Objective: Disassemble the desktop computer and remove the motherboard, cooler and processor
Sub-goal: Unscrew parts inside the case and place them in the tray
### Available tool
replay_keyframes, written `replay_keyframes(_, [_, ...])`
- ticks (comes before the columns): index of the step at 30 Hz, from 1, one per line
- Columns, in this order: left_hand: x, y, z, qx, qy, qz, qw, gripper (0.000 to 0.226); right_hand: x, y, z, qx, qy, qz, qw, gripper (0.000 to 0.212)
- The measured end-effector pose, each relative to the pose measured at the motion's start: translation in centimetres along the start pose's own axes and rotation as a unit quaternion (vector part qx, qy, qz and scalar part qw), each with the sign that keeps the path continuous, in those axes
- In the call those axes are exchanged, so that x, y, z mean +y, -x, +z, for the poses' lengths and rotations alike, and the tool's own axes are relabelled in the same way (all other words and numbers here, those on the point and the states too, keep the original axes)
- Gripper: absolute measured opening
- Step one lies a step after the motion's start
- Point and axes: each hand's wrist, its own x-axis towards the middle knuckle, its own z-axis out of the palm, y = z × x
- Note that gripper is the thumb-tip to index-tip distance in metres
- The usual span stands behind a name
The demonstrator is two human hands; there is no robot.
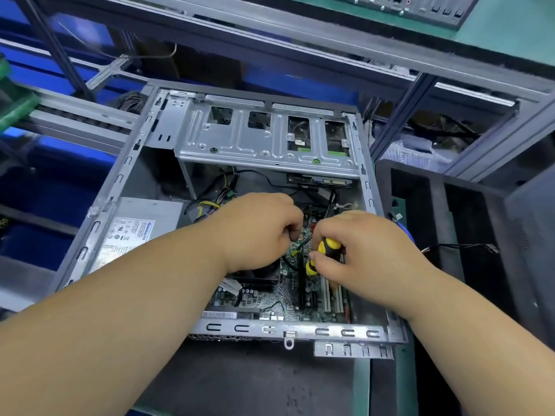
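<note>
Two bare forearms reaching in over the near edge of one open desktop case, lying on its side. One motherboard flat on the case floor at the near right corner; two white expansion slots along its right side, one black cooler at its left, mostly hidden under the left wrist. Left hand knuckles up, fingers curled down, pinching a thin black cable above the board. Right hand just beside it, fingers wrapped around one yellow-and-black screwdriver, tip down, hidden. One grey power supply against the left wall. One metal drive cage spanning the far edge, four cutouts in it.
</note>
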Motion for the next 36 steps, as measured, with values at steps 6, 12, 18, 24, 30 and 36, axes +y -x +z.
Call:
replay_keyframes(6, [-0.1, -0.1, 0.0, -0.003, 0.017, -0.013, 1.0, 0.015, 0.0, 0.0, 0.2, 0.001, 0.001, 0.001, 1.0, 0.015])
replay_keyframes(12, [-0.2, -0.2, 0.1, -0.003, 0.031, -0.022, 0.999, 0.016, 0.1, 0.0, 0.3, -0.014, 0.017, -0.007, 1.0, 0.014])
replay_keyframes(18, [-0.5, -0.3, 0.4, 0.016, 0.032, -0.031, 0.999, 0.015, 0.1, 0.0, 0.5, 0.005, 0.011, -0.002, 1.0, 0.012])
replay_keyframes(24, [-0.8, -0.4, 0.6, 0.02, 0.039, -0.037, 0.998, 0.016, 0.2, 0.2, 0.8, 0.03, 0.005, 0.01, 0.999, 0.017])
replay_keyframes(30, [-0.9, -0.5, 0.8, 0.005, 0.027, 0.006, 1.0, 0.027, -0.1, 0.2, 0.8, 0.04, 0.038, -0.024, 0.998, 0.017])
replay_keyframes(36, [-1.2, -0.8, 1.0, 0.027, 0.06, 0.033, 0.997, 0.03, 0.5, 0.6, 0.7, 0.058, -0.037, 0.002, 0.998, 0.011])
